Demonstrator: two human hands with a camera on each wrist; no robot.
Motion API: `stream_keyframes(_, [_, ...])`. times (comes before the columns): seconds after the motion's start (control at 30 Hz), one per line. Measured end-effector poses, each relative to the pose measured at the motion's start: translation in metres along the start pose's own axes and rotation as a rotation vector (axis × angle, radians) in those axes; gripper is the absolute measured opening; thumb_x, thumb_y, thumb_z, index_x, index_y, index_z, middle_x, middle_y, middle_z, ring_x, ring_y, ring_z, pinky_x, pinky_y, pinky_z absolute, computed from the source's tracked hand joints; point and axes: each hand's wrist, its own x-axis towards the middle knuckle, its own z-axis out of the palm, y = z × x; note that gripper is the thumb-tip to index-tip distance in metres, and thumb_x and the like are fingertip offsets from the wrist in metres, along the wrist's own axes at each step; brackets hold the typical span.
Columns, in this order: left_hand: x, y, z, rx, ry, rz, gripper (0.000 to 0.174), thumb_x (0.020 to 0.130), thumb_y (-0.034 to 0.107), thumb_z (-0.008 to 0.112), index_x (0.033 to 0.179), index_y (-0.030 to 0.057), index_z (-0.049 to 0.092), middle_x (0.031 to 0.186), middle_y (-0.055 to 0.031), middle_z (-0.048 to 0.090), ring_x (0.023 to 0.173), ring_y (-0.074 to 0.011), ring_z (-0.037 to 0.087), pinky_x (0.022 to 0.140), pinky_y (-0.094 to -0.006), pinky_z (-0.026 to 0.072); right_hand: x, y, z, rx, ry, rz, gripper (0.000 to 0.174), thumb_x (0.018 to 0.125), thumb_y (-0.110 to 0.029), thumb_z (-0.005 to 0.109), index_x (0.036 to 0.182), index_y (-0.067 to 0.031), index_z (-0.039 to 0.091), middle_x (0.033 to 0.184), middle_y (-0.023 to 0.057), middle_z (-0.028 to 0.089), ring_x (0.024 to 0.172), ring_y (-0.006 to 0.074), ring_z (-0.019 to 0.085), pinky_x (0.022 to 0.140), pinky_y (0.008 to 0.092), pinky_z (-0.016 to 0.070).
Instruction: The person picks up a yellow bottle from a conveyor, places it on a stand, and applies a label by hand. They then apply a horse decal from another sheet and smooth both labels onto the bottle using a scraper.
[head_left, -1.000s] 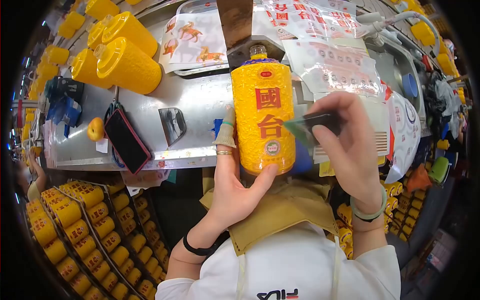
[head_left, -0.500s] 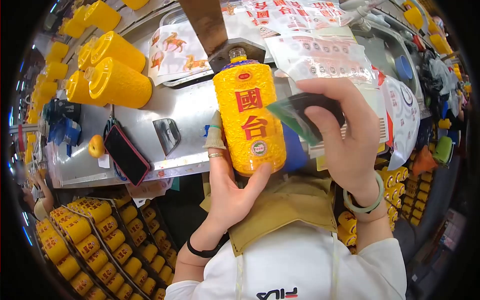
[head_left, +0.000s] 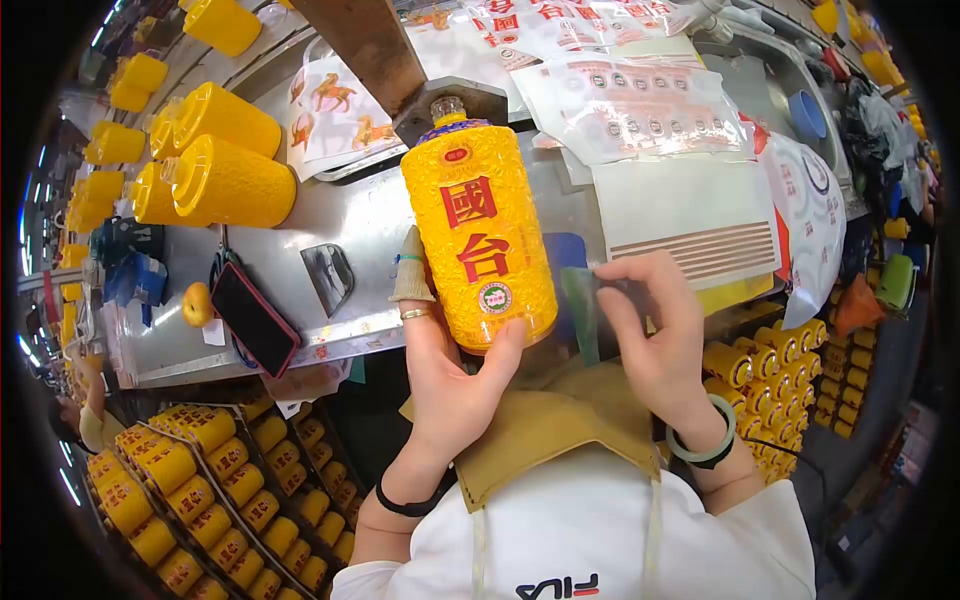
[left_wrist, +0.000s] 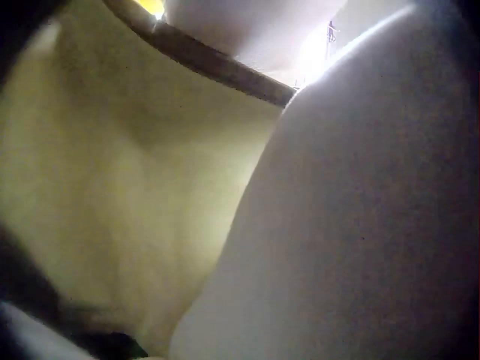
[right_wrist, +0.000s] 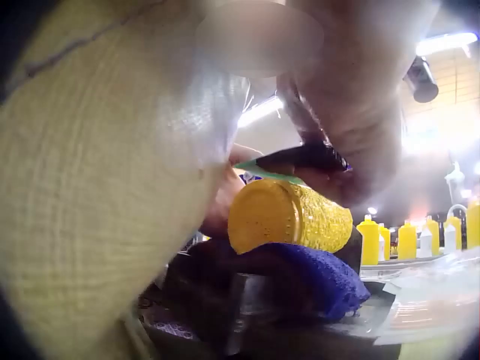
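While curled L hand [head_left: 452, 395] grips yellow btl [head_left: 478, 225] part-hiding blue cloth [right_wrist: 319, 281], R hand [head_left: 664, 340] pinches green scraper [head_left: 580, 312].

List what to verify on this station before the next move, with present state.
1. Left hand supporting the yellow bottle near its base: ok.
2. Flat green tool gripped in the right hand: ok.
3. Red characters facing up, unobstructed: ok.
4. Bottle neck firmly seated at the metal bracket: cannot tell; it lies there, but the fit isn't visible.
5. Tool free of contact with the bottle: cannot tell; the two are very close.
6. Phone well back from the bench edge: not ok; its lower end reaches the front edge.
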Motion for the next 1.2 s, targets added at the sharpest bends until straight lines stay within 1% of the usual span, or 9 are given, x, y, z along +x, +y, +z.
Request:
stream_keyframes(0.1, [0.0,0.001,-0.006,-0.092,0.009,-0.077,0.103,0.086,-0.004,0.077,0.163,0.0,0.008,0.155,-0.0167,0.038,0.14,-0.025,0.047,0.115,-0.0404,0.0433,-0.006,-0.017,0.002,0.215,-0.014,0.141,0.017,0.092,0.001,0.069,0.109,-0.0013,0.069,0.093,0.0067,0.062,0.078,0.0152,0.065,0.069,0.0266,0.0506])
stream_keyframes(0.17, [-0.001,-0.007,-0.023,0.061,-0.176,0.061,0.118,0.08,-0.002,0.085,0.165,0.0012,0.002,0.159,-0.0171,0.035,0.143,-0.025,0.045,0.115,-0.0413,0.0438,-0.009,-0.018,0.003,0.21,-0.13,0.076,0.017,0.092,0.001,0.069,0.109,-0.0007,0.068,0.094,0.0066,0.062,0.08,0.0143,0.064,0.068,0.026,0.0489])
stream_keyframes(0.23, [-0.001,-0.014,-0.03,0.066,-0.144,-0.017,0.12,0.075,-0.001,0.089,0.165,0.0001,0.009,0.158,-0.0166,0.041,0.141,-0.025,0.049,0.115,-0.0409,0.0441,-0.007,-0.008,0.011,0.141,-0.059,0.003,0.019,0.09,0.002,0.07,0.109,-0.0012,0.068,0.093,0.0076,0.062,0.078,0.0159,0.063,0.066,0.0267,0.0479])
stream_keyframes(0.33, [0.0,-0.021,-0.036,0.428,0.016,0.159,0.094,0.075,0.002,0.089,0.156,-0.004,0.04,0.143,-0.0171,0.059,0.128,-0.0248,0.062,0.111,-0.0371,0.0474,0.001,-0.004,-0.001,0.035,0.065,0.079,0.018,0.089,0.001,0.07,0.107,-0.0014,0.069,0.091,0.0069,0.062,0.074,0.0153,0.062,0.063,0.0261,0.0462])
stream_keyframes(0.43, [-0.001,-0.012,-0.027,0.526,0.061,0.26,0.092,0.075,0.005,0.09,0.154,-0.0037,0.043,0.138,-0.0169,0.061,0.124,-0.024,0.064,0.106,-0.0352,0.0503,-0.005,-0.028,-0.008,0.121,-0.009,0.067,0.016,0.089,0.001,0.07,0.106,-0.0019,0.07,0.09,0.0057,0.062,0.073,0.0132,0.06,0.061,0.0258,0.0451])
stream_keyframes(0.47, [-0.005,-0.005,-0.024,0.577,0.056,0.209,0.096,0.072,-0.007,0.088,0.155,-0.0061,0.04,0.149,-0.0171,0.057,0.135,-0.0257,0.057,0.113,-0.0377,0.0451,-0.007,-0.026,-0.007,0.124,-0.045,0.027,0.015,0.09,0.0,0.07,0.105,-0.0022,0.071,0.088,0.0047,0.06,0.073,0.0116,0.059,0.061,0.0251,0.0445])
stream_keyframes(0.7, [-0.008,-0.001,-0.015,0.528,0.113,0.178,0.095,0.071,-0.003,0.09,0.154,-0.0058,0.043,0.147,-0.0179,0.058,0.132,-0.0253,0.059,0.112,-0.0375,0.0462,-0.018,-0.033,0.011,0.189,-0.056,0.069,0.016,0.088,-0.001,0.073,0.104,-0.0027,0.072,0.086,0.0068,0.059,0.072,0.0162,0.061,0.062,0.0291,0.0477])
stream_keyframes(0.93, [-0.006,-0.001,-0.017,0.685,0.098,0.377,0.091,0.075,-0.002,0.086,0.155,-0.0028,0.042,0.146,-0.0182,0.052,0.126,-0.0273,0.062,0.11,-0.0397,0.0498,-0.015,-0.043,0.021,0.092,-0.096,-0.063,0.016,0.088,-0.002,0.074,0.103,-0.0025,0.071,0.089,0.0097,0.061,0.073,0.0223,0.063,0.065,0.0318,0.0504])
stream_keyframes(1.2, [-0.004,-0.018,-0.034,0.466,0.008,0.255,0.093,0.076,-0.005,0.084,0.157,-0.0023,0.038,0.142,-0.0165,0.052,0.129,-0.0276,0.061,0.112,-0.0377,0.0488,-0.022,-0.009,0.005,-0.021,-0.029,0.083,0.012,0.093,-0.001,0.069,0.106,-0.0003,0.069,0.093,0.008,0.064,0.077,0.016,0.065,0.068,0.0293,0.0514])
